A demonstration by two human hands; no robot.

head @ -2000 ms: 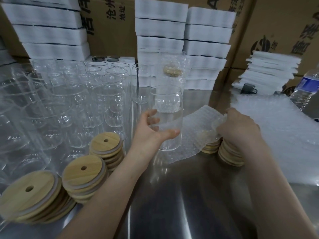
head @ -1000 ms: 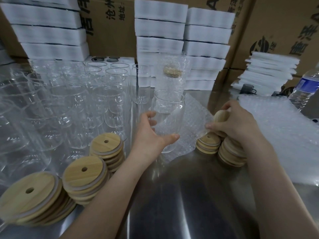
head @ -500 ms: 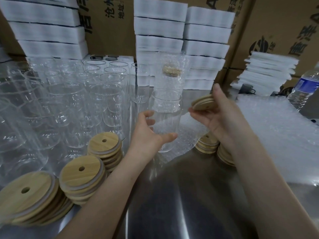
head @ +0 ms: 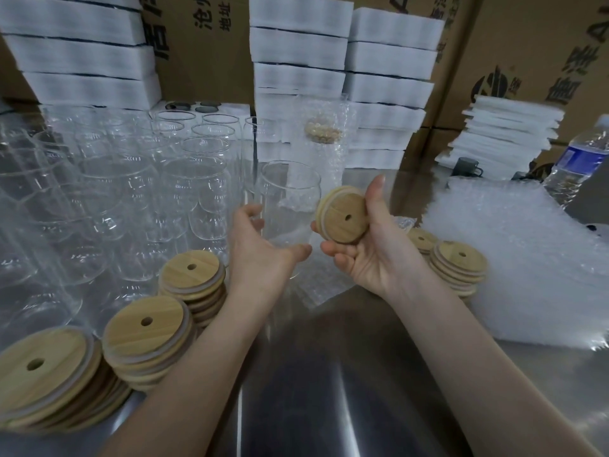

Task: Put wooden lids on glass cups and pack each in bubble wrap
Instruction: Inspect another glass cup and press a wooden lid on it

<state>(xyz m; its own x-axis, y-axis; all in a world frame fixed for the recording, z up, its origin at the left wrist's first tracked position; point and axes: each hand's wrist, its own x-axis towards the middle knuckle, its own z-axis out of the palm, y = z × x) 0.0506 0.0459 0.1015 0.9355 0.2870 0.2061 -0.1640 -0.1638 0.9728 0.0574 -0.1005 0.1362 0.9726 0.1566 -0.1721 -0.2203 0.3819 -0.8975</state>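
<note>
My left hand [head: 260, 255] grips an open glass cup [head: 290, 206] standing upright on a sheet of bubble wrap [head: 316, 282] on the steel table. Just right of the cup's rim, my right hand [head: 369, 245] holds a round wooden lid [head: 342, 215] with a small centre hole, tilted on edge and facing me. The lid is beside the cup, not on it. Behind stands a lidded cup wrapped in bubble wrap [head: 324, 143].
Several bare glass cups [head: 138, 192] crowd the left. Stacks of wooden lids lie at front left [head: 145, 338] and right of my right hand [head: 458, 262]. A pile of bubble wrap [head: 527, 258] fills the right. White foam stacks [head: 389, 80], cartons and a water bottle [head: 580, 159] stand behind.
My right hand left the bubble wrap, picked a lid off the right stack, raised it and turned it to face me beside the cup. My left hand kept its grip on the cup.
</note>
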